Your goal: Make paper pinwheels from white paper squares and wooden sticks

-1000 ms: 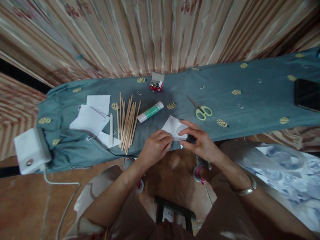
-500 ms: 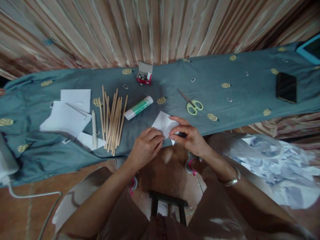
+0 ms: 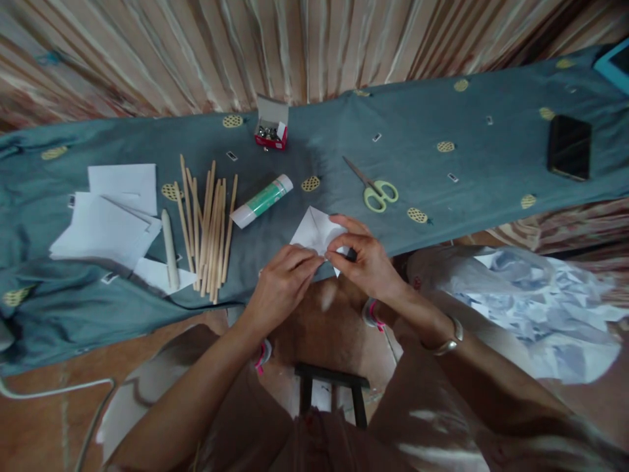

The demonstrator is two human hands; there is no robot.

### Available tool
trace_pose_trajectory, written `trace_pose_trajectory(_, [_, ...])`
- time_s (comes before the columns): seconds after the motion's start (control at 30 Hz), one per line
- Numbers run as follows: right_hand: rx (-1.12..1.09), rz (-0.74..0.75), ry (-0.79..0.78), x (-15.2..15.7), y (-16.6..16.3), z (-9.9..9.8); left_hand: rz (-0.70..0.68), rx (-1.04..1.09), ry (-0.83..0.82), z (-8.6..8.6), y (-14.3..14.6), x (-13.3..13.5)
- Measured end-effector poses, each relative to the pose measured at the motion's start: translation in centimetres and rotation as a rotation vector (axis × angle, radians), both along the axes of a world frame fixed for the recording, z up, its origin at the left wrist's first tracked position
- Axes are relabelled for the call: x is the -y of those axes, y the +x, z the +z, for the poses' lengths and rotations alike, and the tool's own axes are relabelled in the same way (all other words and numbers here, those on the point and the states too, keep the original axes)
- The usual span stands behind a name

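Left hand (image 3: 285, 282) and right hand (image 3: 362, 259) both grip the folded white paper (image 3: 310, 231) at the cloth's near edge, their fingertips almost meeting at its lower side. The left is palm down with fingers bunched; the right has its fingers bent over the paper's right side — one fingertip set higher up. Both forearms slant inward from the lower corners, the right wearing a bangle (image 3: 449, 337).

Beyond the paper's top corner, a strip of blue-green cloth (image 3: 472, 203) gives room up to the glue stick (image 3: 263, 200) and the scissors (image 3: 377, 195). Leftward, wooden sticks (image 3: 211, 229) narrow the space; rightward — past the scissors — a broad stretch runs to the phone (image 3: 570, 147). The red box (image 3: 270, 136) sits near the far edge.
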State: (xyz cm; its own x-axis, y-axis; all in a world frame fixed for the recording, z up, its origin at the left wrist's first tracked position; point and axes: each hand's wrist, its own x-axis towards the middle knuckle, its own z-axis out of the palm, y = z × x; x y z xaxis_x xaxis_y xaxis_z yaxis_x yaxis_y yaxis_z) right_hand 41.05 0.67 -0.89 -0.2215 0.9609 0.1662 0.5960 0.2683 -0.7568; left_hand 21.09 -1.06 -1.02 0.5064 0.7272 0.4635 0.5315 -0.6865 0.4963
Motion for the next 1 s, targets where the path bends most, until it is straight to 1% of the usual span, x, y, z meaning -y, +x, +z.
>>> trace_pose_trajectory(0.27, [0.008, -0.01, -0.009, 0.07, 0.09, 0.12, 0.01, 0.004, -0.027, -0.36, -0.06, -0.19])
trace_pose_trajectory(0.53, [0.011, -0.01, -0.035, 0.11, 0.13, 0.49, 0.004, 0.012, -0.034, -0.1, 0.06, -0.31])
trace_pose_trajectory(1.0, [0.017, -0.008, -0.015, 0.15, 0.1, 0.17, 0.015, -0.008, -0.054, 0.03, 0.18, -0.42])
